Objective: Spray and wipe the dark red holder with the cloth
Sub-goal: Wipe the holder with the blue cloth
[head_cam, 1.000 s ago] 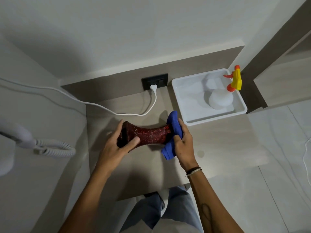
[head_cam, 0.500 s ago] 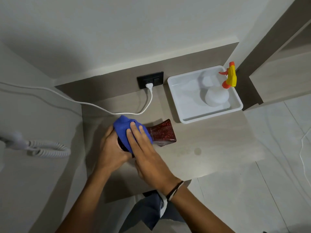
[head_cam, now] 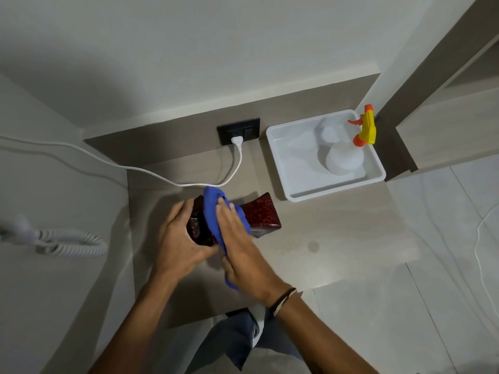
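With the left hand (head_cam: 181,238) clamping the dark red holder (head_cam: 259,214) and right fingers (head_cam: 229,214) pressing the cloth (head_cam: 213,209), the glossy holder may twist free toward three o'clock.

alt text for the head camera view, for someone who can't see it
Seen from above, a person's right hand presses a blue cloth onto a dark red holder that the left hand grips on a grey counter. A spray bottle stands in a white tray behind.
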`<state>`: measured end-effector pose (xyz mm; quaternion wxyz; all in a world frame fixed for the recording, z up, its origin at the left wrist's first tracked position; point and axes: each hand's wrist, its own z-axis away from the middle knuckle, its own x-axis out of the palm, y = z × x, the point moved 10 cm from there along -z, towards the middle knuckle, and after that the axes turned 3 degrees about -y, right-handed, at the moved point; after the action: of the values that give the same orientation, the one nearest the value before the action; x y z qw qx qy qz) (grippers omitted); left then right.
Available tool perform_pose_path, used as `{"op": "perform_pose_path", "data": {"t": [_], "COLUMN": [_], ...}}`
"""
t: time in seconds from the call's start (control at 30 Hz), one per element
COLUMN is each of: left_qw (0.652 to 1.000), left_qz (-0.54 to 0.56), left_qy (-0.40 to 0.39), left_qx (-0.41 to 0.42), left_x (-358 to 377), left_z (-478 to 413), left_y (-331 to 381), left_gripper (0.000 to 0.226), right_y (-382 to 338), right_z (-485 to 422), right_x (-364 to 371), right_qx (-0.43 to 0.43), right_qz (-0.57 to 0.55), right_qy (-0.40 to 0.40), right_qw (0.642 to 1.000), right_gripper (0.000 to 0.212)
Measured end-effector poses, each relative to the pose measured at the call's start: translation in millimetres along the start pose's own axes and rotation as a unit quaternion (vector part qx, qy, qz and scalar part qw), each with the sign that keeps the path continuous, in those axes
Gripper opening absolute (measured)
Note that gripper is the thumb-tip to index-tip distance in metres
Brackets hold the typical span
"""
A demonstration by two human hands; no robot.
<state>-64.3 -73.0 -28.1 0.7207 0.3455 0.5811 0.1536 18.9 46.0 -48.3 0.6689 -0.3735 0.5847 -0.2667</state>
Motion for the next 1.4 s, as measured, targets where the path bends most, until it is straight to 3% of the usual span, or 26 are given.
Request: {"op": "perform_pose_path", "data": {"t": [0.1,0.2,0.33,0.4,0.5,0.57,0.73,0.8,0.9,1.0,1.1,1.23,1.3,1.4], "left_qw": [1.0,1.0,1.0,1.0,1.0,0.999,1.0,1.0,0.999,1.0,0.995,0.987,0.99,0.987], "left_qz": [-0.012,-0.009,-0.01,-0.015,-0.029,-0.035,-0.023,-0.023,-0.02,-0.005,0.061,0.096,0.053,-0.038], "left_qy": [0.012,0.009,-0.001,-0.003,0.005,0.006,0.001,-0.007,0.004,0.002,0.033,0.023,-0.013,-0.132], "left_qx": [0.001,-0.002,-0.002,-0.001,-0.006,-0.007,-0.004,-0.015,-0.028,-0.028,-0.068,-0.13,-0.134,-0.08], "left_x": [-0.1,1.0,0.6,-1.6,-4.3,-3.7,-2.7,-2.2,-6.2,-10.2,-22.5,-24.7,-23.4,-13.3], "left_z": [2.6,-0.9,-5.0,-3.5,0.3,2.2,-6.0,-5.1,-4.1,-5.9,-6.7,-8.1,-7.9,-6.4], "left_y": [0.9,8.6,8.4,7.2,12.1,18.7,21.3,16.6,17.0,18.4,4.1,-8.9,-4.2,9.0], "left_gripper": [0.102,0.102,0.1,0.101,0.104,0.104,0.102,0.104,0.105,0.102,0.09,0.094,0.105,0.124], "right_y": [54.2,84.2,7.0,0.5,57.7,83.6,8.0,12.0,67.7,106.7,125.9,138.3,145.1,155.7], "right_z": [9.2,14.3,3.4,5.8,11.6,16.0,-1.7,-0.5,7.0,16.5,34.2,36.1,30.6,20.1], "right_x": [-28.0,-45.9,-3.2,-1.6,-27.9,-38.4,-7.3,-8.5,-30.1,-49.7,-63.3,-45.3,-37.2,-39.0], "right_qx": [0.073,0.165,0.032,-0.007,0.077,0.153,0.017,0.0,0.097,0.17,0.225,0.276,0.308,0.362], "right_qz": [0.083,0.071,-0.012,-0.017,0.046,0.028,-0.073,-0.051,0.026,-0.042,-0.196,-0.414,-0.482,-0.507], "right_qy": [0.01,0.007,-0.013,-0.007,-0.005,-0.002,0.012,0.022,0.038,0.068,0.15,0.168,0.175,0.168], "right_qw": [0.994,0.984,0.999,1.0,0.996,0.988,0.997,0.998,0.994,0.982,0.942,0.851,0.801,0.764], "right_gripper": [0.107,0.102,0.116,0.112,0.1,0.094,0.107,0.108,0.099,0.089,0.079,0.074,0.07,0.061]}}
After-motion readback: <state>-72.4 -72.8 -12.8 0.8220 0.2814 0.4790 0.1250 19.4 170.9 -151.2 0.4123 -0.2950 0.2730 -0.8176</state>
